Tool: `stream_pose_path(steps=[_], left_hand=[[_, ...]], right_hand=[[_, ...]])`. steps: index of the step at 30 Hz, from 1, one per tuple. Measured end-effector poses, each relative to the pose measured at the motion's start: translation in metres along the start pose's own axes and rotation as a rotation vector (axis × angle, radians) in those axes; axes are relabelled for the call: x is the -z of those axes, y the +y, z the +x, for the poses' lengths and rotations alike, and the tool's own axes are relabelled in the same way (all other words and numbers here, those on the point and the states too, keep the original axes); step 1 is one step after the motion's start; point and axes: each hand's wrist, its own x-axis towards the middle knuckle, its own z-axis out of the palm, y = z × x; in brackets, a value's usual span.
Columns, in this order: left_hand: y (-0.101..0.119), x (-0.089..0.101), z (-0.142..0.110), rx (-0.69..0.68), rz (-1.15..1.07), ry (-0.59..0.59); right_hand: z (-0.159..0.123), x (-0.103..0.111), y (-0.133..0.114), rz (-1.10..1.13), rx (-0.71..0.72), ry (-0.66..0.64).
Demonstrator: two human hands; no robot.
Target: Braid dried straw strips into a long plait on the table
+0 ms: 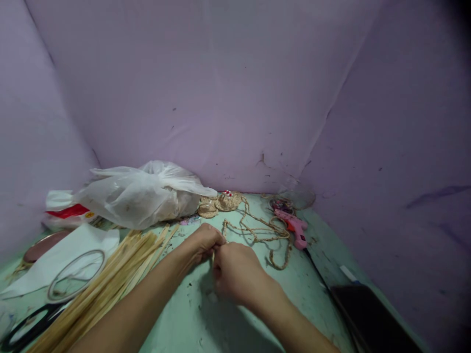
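Observation:
Over the middle of the green tabletop my left hand [206, 240] and my right hand [237, 269] meet, knuckles nearly touching. Both are closed, fingers pinched on the end of a twisted straw cord [243, 227]. From the fingertips the cord runs up and away, then lies in loose loops on the right. Most of the gripped end is hidden behind the fingers. Left of my forearm lies a bundle of flat dry straw strips [106, 277].
A pink glue gun [296, 228] with a black lead lies to the right, above a dark flat object [371, 318]. Woven straw rounds [228, 201] and a tied white plastic bag [147, 193] sit along the wall. Black-handled scissors [35, 321] and a hoop [55, 289] are at left.

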Motion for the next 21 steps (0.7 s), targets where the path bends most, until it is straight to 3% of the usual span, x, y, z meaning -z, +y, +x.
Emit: stream_pose_path(steps=[2, 5, 6, 10, 12, 16, 21], left_hand=[[0.002, 0.007, 0.0, 0.018, 0.015, -0.029], [0.005, 0.013, -0.002, 0.062, 0.042, -0.093], [0.006, 0.013, -0.002, 0.069, 0.045, -0.108], [0.005, 0.011, -0.002, 0.042, 0.061, -0.119], [0.005, 0.009, -0.002, 0.026, 0.119, -0.105], [0.009, 0.011, -0.003, 0.028, 0.363, -0.035], [0.019, 0.008, -0.019, -0.036, 0.808, 0.181]], right_hand=[[0.005, 0.006, 0.016, 0.147, -0.012, 0.05], [0.024, 0.003, 0.042, 0.404, -0.213, 0.335], [0.031, -0.002, 0.047, 0.512, -0.236, 0.305], [0.051, -0.029, 0.048, 1.036, -0.316, -0.025], [0.054, -0.038, 0.045, 1.056, -0.343, -0.038], [0.055, -0.045, 0.048, 0.929, -0.326, 0.065], [0.057, -0.049, 0.052, 0.975, -0.363, 0.087]])
